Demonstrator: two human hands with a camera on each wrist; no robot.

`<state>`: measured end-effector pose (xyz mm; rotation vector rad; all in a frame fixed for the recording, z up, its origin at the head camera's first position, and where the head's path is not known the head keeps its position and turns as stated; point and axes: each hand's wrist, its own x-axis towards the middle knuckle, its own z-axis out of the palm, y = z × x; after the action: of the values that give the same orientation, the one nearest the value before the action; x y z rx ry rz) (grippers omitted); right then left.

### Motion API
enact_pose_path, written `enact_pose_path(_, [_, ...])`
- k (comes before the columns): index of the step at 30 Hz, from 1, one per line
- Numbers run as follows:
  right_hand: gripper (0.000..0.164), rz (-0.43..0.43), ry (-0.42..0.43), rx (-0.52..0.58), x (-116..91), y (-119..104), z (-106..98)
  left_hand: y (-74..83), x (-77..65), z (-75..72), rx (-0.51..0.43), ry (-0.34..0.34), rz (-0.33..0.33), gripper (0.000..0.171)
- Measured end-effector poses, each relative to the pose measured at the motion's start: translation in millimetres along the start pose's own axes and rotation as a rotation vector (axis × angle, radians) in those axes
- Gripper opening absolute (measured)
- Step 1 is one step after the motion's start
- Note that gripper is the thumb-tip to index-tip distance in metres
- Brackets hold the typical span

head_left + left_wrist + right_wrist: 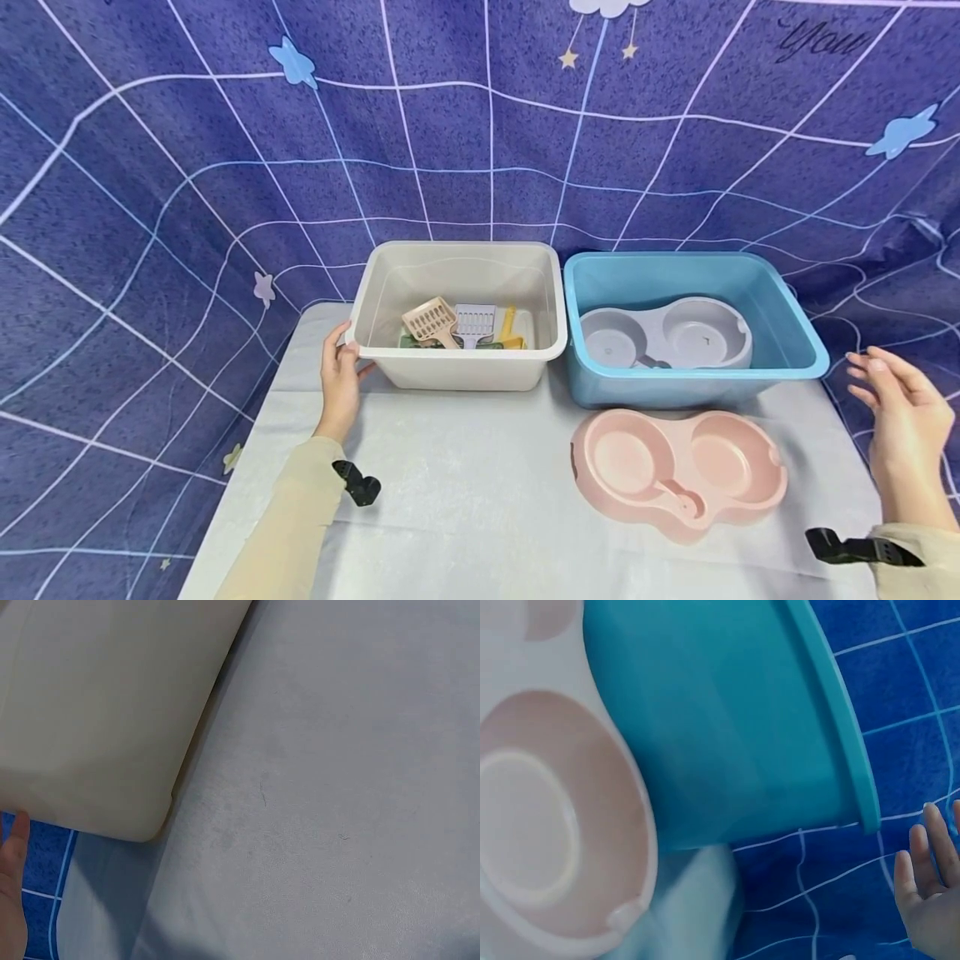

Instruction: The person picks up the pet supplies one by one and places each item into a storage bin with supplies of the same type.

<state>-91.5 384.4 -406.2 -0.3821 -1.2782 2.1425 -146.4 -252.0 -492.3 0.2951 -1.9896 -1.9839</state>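
Note:
My left hand (341,379) grips the front left corner of a beige plastic tub (457,367), thumb by the rim and a fingertip showing below it. In the left wrist view a finger (16,844) meets the tub's underside edge. Inside lie a tan litter scoop (430,317), a lilac scoop (474,318) and a yellow scoop (512,329). My right hand (900,408) is held in the air with nothing in it, fingers loosely bent. Nearest to it is the right end of a blue tub (660,387), with a gap between them.
A grey double pet bowl (656,321) sits in the blue tub. In front of that tub, a pink double pet bowl (678,471) lies on the white-covered table (450,483). Blue patterned cloth (450,125) hangs behind and along the sides. The two tubs stand side by side.

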Motion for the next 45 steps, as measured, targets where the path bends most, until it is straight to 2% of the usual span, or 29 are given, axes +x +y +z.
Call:
enact_pose_path(10, [0.019,0.037,0.01,-0.117,13,16,-12,0.1,-2.0,0.7,-0.004,-0.001,0.004,0.044])
enact_pose_path(18, [0.021,0.078,-0.146,-0.084,22,24,-17,-1.2,-2.4,1.1,-0.02,-0.008,-0.014,0.046])
enact_pose_path(22, [0.022,0.097,-0.186,-0.08,26,28,-18,-1.7,-3.3,0.8,-0.024,-0.011,-0.018,0.047])
enact_pose_path(33, [0.026,0.13,-0.187,-0.137,25,42,-15,1.4,-7.4,3.7,-0.013,-0.021,0.002,0.046])
enact_pose_path(37, [0.03,0.144,-0.156,-0.143,26,46,-12,1.3,-7.3,4.4,-0.003,-0.019,0.023,0.045])
enact_pose_path(45, [0.033,0.174,-0.147,-0.121,29,53,-8,3.3,-10.6,10.6,0.067,0.046,0.047,0.047])
